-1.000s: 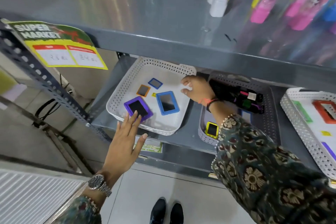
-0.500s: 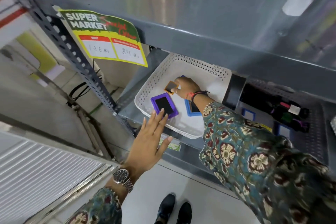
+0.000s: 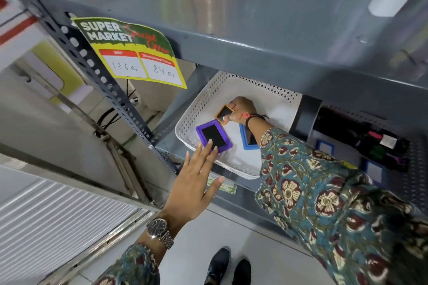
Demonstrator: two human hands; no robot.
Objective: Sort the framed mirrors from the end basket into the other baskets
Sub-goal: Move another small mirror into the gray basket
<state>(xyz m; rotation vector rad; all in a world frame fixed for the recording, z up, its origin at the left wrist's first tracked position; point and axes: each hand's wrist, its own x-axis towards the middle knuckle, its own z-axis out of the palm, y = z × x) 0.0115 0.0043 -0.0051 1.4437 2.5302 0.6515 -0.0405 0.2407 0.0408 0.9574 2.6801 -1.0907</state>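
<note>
A white perforated basket sits at the left end of the lower shelf. Inside lie a purple-framed mirror and a blue-framed mirror, the blue one partly hidden by my right forearm. My right hand reaches into the basket and grips a small orange-framed mirror, tilted up off the basket floor. My left hand hovers open in front of the basket's near rim, fingers spread, fingertips over the purple mirror's near edge.
A dark grey basket to the right holds small blue-framed mirrors and dark items. A yellow price sign hangs from the upper shelf. A slotted steel upright runs down at left. My shoes stand on the floor below.
My right hand moved left from the basket's right rim into the basket and took hold of the orange-framed mirror. The view swung left. My left hand stayed open near the purple mirror.
</note>
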